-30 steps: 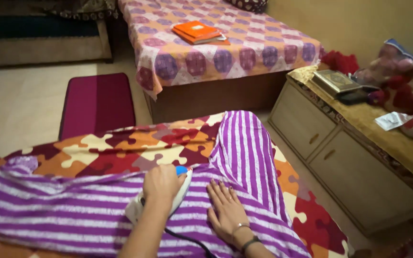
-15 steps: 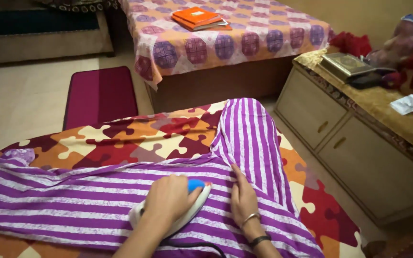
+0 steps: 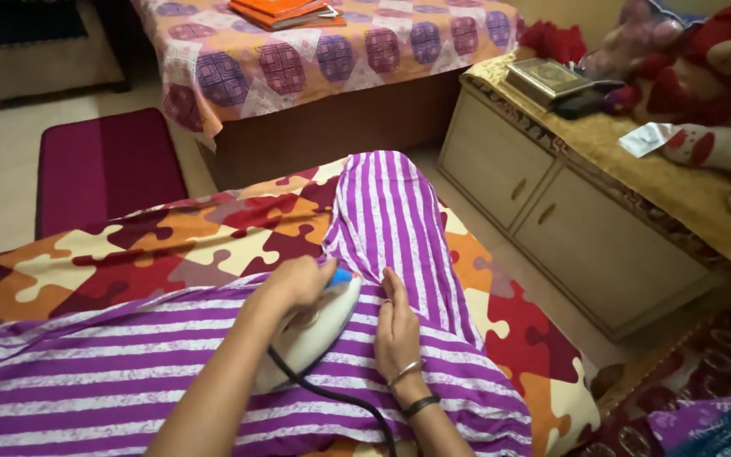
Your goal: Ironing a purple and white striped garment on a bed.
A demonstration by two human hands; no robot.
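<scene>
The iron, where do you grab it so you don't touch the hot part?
Probably by the handle on top of the iron, coming from above. Its flat plate lies face down on the purple striped garment, so only the top is safe. The left hand grips it there, fingers near the blue knob. The black cord trails off the back end.

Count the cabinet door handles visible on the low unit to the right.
2. One handle sits on the cabinet's far door, the other handle on the near door beside it. Others may lie out of view.
</scene>
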